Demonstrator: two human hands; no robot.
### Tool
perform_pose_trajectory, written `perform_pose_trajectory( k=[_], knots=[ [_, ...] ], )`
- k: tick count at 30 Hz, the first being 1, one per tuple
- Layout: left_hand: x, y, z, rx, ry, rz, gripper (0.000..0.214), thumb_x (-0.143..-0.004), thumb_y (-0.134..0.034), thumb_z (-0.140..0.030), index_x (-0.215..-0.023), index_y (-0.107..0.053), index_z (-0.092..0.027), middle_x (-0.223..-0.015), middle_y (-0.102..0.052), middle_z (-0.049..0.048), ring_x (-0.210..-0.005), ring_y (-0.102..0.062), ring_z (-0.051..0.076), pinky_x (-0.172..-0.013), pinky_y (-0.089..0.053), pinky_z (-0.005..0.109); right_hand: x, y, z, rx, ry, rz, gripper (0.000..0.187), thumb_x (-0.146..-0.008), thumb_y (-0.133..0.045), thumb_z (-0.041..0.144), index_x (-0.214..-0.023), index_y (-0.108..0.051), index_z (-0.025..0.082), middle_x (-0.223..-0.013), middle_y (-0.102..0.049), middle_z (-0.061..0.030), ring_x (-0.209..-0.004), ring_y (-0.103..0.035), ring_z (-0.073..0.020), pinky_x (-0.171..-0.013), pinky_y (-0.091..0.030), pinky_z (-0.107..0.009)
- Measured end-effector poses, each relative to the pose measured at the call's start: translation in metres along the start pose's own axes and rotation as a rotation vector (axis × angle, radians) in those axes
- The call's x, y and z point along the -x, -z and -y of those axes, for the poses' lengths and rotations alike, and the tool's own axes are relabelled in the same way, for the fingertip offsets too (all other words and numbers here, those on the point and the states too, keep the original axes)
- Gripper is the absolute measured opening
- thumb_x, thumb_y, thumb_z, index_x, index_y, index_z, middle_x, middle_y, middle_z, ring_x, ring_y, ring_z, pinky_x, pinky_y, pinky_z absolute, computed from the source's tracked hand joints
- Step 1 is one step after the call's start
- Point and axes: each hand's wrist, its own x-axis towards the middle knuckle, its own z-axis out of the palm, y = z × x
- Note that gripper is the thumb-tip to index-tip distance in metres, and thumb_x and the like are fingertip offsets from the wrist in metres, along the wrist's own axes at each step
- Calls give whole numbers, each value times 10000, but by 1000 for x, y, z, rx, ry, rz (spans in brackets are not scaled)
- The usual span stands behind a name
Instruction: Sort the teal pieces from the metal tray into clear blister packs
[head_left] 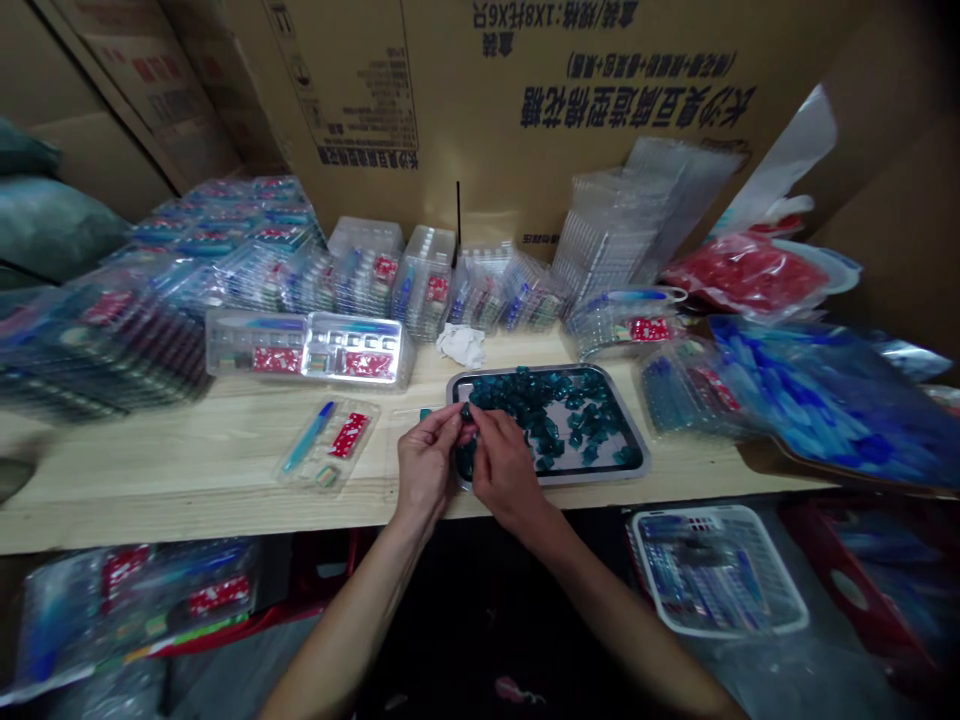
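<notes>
My left hand (425,462) and my right hand (505,462) meet at the left edge of a shallow tray (639,440). Both sets of fingertips are closed on a small dark teal piece (466,411), whose exact shape is mostly hidden. Many similar translucent, gem-like teal pieces (532,395) lie scattered in the tray. Partly behind my left hand is a clear plastic blister tray (396,440), with a bit of teal at its top. Further left lies another clear blister pack (330,447), holding a blue pen-like stick and a red patterned packet.
Stacks of filled clear packs (367,265) line the back, against a large cardboard box (450,100). A crumpled white tissue (460,344) lies behind the tray. On the right are blue sticks (847,400) and a red plastic bag (750,275). A white basket (795,610) stands below the table.
</notes>
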Motion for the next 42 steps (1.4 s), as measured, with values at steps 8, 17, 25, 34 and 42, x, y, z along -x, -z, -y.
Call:
perform_pose_trajectory(
  k=[8,17,25,34,42],
  knots=[
    [1,3,-1,97,124,-38,375,-582,-886,-247,-927,-768,-157,-877,-763,45,-725,-693,105,-749,-539,207,-2,6,0,-24,-38,74,425,-881,-416,119,-1278,-567,139,-1109,-643,-136,-1011,-596,-241,-883,-481,-393],
    [5,1,2,-157,39,143,303,-651,-828,-275,-911,-739,-146,-800,-737,25,-677,-645,94,-673,-487,190,-16,25,-15,-20,-166,133,91,-861,-463,172,-908,-539,193,-812,-653,-53,-746,-625,-195,-679,-431,-293],
    [7,1,3,-438,-129,121,230,-737,-672,-251,-926,-763,-156,-795,-740,17,-719,-634,131,-688,-478,218,-14,23,-5,23,-256,232,70,-825,-490,155,-853,-530,206,-758,-662,-31,-662,-604,-173,-622,-371,-261],
    [0,9,4,-364,-8,49,335,-646,-637,-178,-941,-794,-161,-819,-764,36,-701,-653,154,-679,-503,246,-9,12,5,49,-160,135,82,-817,-465,156,-818,-534,201,-720,-625,-22,-656,-585,-171,-621,-342,-275],
    [5,4,-10,-237,48,118,297,-649,-707,-214,-928,-800,-169,-838,-769,45,-798,-669,163,-768,-498,244,-16,8,-2,-63,-240,86,66,-816,-493,203,-808,-557,213,-658,-605,5,-572,-551,-147,-568,-350,-251]
  ],
)
